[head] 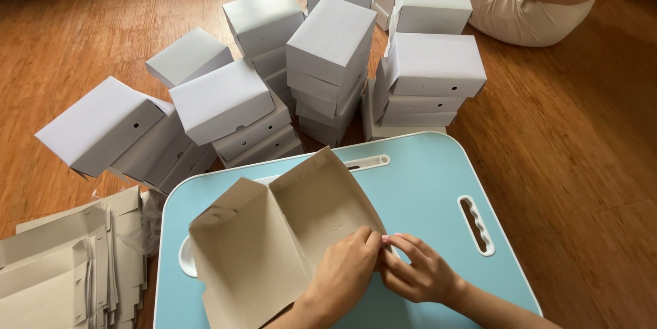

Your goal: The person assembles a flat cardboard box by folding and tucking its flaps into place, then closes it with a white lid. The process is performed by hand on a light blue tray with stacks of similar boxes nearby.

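Observation:
A brown, half-folded cardboard box blank (274, 233) lies on the light-blue lap table (424, 192), its flaps standing up. My left hand (342, 274) presses on the blank's near right part, fingers curled over its edge. My right hand (419, 273) meets it from the right and pinches the same edge of the blank with its fingertips. The two hands touch each other at the fingertips.
Several stacks of folded white boxes (328, 62) stand and lean on the wooden floor beyond the table. A pile of flat unfolded blanks (61, 267) lies at the left. Another person in beige (527, 0) sits at the top right.

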